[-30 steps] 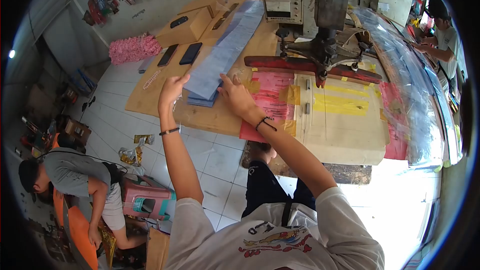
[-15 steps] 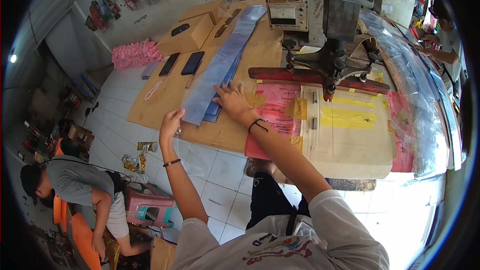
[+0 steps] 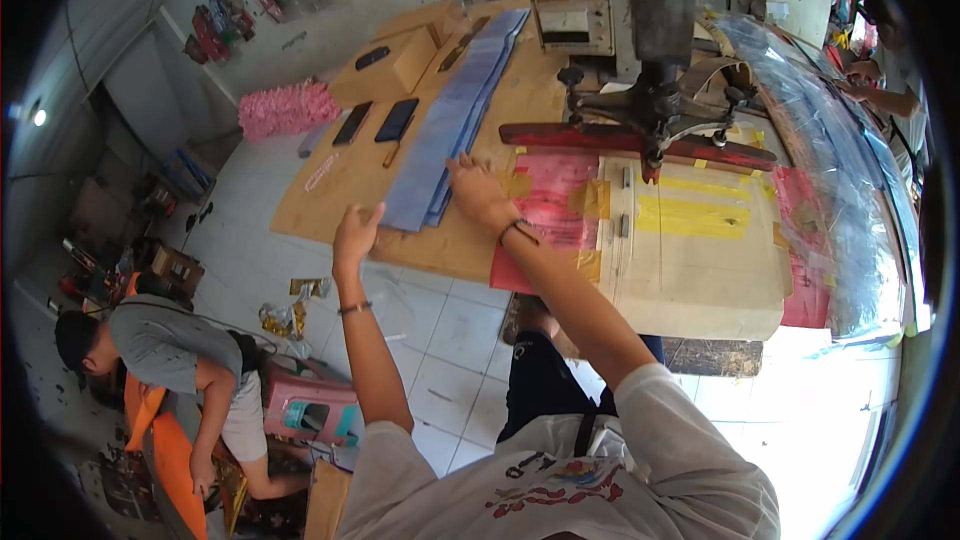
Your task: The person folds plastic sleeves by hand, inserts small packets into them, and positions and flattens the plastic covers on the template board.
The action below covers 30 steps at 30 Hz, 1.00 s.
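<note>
Long bluish plastic strips (image 3: 447,118) lie stacked at a slant on the brown board (image 3: 300,202). My left hand (image 3: 355,237) is at the near left corner of the stack, fingers curled in, closed on the end of a strip or on something thin and clear; which one is hard to make out. My right hand (image 3: 480,190) rests at the right edge of the strips with its fingers partly spread. Right of it lies a pink sheet (image 3: 552,202) with yellow tape, beside a cream board (image 3: 690,285).
A press with a red bar (image 3: 735,152) stands over the cream board. Two phones (image 3: 397,120), a cardboard box (image 3: 385,68) and a pink bundle (image 3: 288,111) are at the back left. One person (image 3: 175,345) sits lower left; another (image 3: 895,90) is at the far right.
The top strip, earlier angled across the stack, now lies more nearly in line with it. My left hand has risen slightly; my right hand stays by the strips' right edge.
</note>
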{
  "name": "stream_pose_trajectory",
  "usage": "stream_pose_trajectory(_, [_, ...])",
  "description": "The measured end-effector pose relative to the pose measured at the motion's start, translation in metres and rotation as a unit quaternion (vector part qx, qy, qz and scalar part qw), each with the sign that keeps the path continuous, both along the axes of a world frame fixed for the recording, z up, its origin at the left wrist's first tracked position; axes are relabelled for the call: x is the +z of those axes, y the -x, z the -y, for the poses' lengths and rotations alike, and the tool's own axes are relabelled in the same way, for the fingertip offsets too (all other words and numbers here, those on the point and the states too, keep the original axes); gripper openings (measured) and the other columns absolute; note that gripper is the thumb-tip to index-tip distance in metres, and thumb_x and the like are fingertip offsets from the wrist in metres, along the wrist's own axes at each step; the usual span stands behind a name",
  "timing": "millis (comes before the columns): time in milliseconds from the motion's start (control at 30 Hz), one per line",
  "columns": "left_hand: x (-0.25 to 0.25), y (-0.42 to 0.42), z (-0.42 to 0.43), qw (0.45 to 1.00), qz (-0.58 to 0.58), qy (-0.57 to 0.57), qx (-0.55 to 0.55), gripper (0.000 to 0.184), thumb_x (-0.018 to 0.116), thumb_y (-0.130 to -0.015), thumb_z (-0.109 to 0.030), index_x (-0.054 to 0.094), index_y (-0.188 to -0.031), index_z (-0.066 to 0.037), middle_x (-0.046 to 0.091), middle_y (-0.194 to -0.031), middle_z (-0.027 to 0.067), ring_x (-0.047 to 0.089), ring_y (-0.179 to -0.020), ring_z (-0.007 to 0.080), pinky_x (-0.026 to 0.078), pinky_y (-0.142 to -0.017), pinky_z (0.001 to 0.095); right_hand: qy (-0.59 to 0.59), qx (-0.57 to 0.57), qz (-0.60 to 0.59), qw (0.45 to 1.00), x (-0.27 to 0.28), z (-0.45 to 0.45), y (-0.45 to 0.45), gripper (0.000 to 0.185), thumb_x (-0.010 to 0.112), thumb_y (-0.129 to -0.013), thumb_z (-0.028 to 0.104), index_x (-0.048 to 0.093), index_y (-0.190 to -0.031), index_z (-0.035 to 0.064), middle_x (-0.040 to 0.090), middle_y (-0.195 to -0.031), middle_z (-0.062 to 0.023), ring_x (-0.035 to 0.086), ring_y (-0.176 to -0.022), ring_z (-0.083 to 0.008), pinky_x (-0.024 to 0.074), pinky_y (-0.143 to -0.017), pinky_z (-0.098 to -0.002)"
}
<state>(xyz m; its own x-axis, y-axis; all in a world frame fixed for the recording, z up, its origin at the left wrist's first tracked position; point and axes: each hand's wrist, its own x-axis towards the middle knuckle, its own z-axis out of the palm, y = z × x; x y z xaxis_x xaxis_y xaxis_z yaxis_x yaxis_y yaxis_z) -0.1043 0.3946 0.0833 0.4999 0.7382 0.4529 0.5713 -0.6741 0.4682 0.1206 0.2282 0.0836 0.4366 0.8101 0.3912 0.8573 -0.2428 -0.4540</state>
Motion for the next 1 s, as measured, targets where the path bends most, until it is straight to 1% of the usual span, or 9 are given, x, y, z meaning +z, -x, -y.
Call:
stream_pose_trajectory(67, [0.017,0.011,0.027,0.998,0.012,-0.044,0.048,0.058,0.072,-0.09,-0.049,0.061,-0.116,0.002,0.058,-0.079,0.0026,0.056,-0.068,0.0135,0.05,-0.066,0.0304,0.003,0.032,-0.046,0.998,0.034,0.027,0.018,0.057,0.066,-0.094,0.034,0.053,-0.14,0.0034,0.057,-0.14,-0.0233,0.057,-0.127,-0.0388,0.0376,-0.111,-0.0538])
stream_pose_trajectory(133, [0.063,0.034,0.089,0.995,0.022,0.098,-0.017,0.058,0.076,-0.088,-0.04,0.059,-0.125,0.001,0.063,-0.087,0.005,0.054,-0.072,0.0119,0.049,-0.068,0.0282,-0.178,0.178,-0.159,0.955,0.05,0.054,0.039,0.069,0.073,-0.089,0.037,0.05,-0.14,-0.0022,0.059,-0.134,-0.0278,0.059,-0.123,-0.0399,0.044,-0.107,-0.048])
stream_pose_trajectory(200, [0.093,0.044,0.13,0.97,0.045,0.178,-0.162,0.048,0.077,-0.089,-0.025,0.06,-0.126,-0.001,0.065,-0.091,0.0048,0.052,-0.071,0.0085,0.046,-0.066,0.0253,-0.125,0.297,-0.255,0.912,0.09,0.11,0.071,0.076,0.078,-0.087,0.038,0.048,-0.143,-0.0036,0.064,-0.127,-0.0225,0.061,-0.121,-0.0378,0.0467,-0.104,-0.0413])
stream_pose_trajectory(300, [0.145,0.048,0.202,0.913,0.084,0.214,-0.337,0.036,0.076,-0.088,-0.007,0.064,-0.121,0.0,0.065,-0.091,0.0019,0.05,-0.071,0.0047,0.043,-0.063,0.0217,-0.253,0.428,-0.278,0.822,0.071,0.129,0.107,0.078,0.082,-0.083,0.039,0.048,-0.14,-0.0025,0.065,-0.124,-0.0254,0.065,-0.114,-0.0381,0.0504,-0.097,-0.0437])
stream_pose_trajectory(333, [0.16,0.046,0.216,0.921,0.075,0.169,-0.344,0.032,0.075,-0.088,-0.002,0.065,-0.118,0.001,0.064,-0.089,0.0,0.05,-0.072,0.0034,0.041,-0.063,0.0204,-0.235,0.409,-0.252,0.845,0.073,0.141,0.108,0.063,0.081,-0.087,0.032,0.054,-0.135,0.0007,0.071,-0.108,-0.0156,0.07,-0.097,-0.0298,0.0538,-0.087,-0.0385])
stream_pose_trajectory(467, [0.174,0.024,0.23,0.936,0.151,0.139,-0.285,0.023,0.077,-0.084,0.0,0.072,-0.106,0.0,0.063,-0.078,-0.0037,0.044,-0.063,0.0012,0.035,-0.056,0.0193,-0.211,0.321,-0.463,0.799,0.053,0.159,0.115,0.023,0.071,-0.097,0.02,0.068,-0.11,0.0012,0.067,-0.082,0.0019,0.06,-0.07,-0.0043,0.0482,-0.06,-0.022])
stream_pose_trajectory(700, [0.18,-0.026,0.221,0.922,0.201,0.071,-0.324,0.017,0.078,-0.085,-0.001,0.076,-0.101,0.001,0.07,-0.076,0.0,0.042,-0.056,-0.0002,0.032,-0.05,0.019,-0.124,0.205,-0.483,0.842,0.092,0.213,0.087,0.025,0.063,-0.102,0.027,0.069,-0.103,0.0026,0.065,-0.073,0.0018,0.054,-0.056,-0.0033,0.044,-0.051,-0.0217])
stream_pose_trajectory(833, [0.182,-0.044,0.243,0.902,0.136,0.131,-0.388,0.03,0.08,-0.085,-0.005,0.071,-0.113,0.0,0.064,-0.07,-0.0014,0.052,-0.061,0.0014,0.039,-0.056,0.0183,-0.289,0.193,-0.426,0.835,0.095,0.217,0.08,0.028,0.06,-0.104,0.029,0.068,-0.104,0.0024,0.063,-0.066,0.001,0.051,-0.052,-0.0036,0.0438,-0.05,-0.0225])
stream_pose_trajectory(1000, [0.155,-0.066,0.265,0.827,0.181,0.25,-0.469,0.042,0.081,-0.085,-0.006,0.063,-0.122,0.002,0.064,-0.077,-0.0009,0.058,-0.065,0.0041,0.048,-0.063,0.0191,-0.324,0.044,-0.403,0.855,0.101,0.242,0.066,0.045,0.05,-0.109,0.033,0.068,-0.085,-0.0008,0.05,-0.053,0.0014,0.043,-0.05,-0.0055,0.036,-0.048,-0.0281])
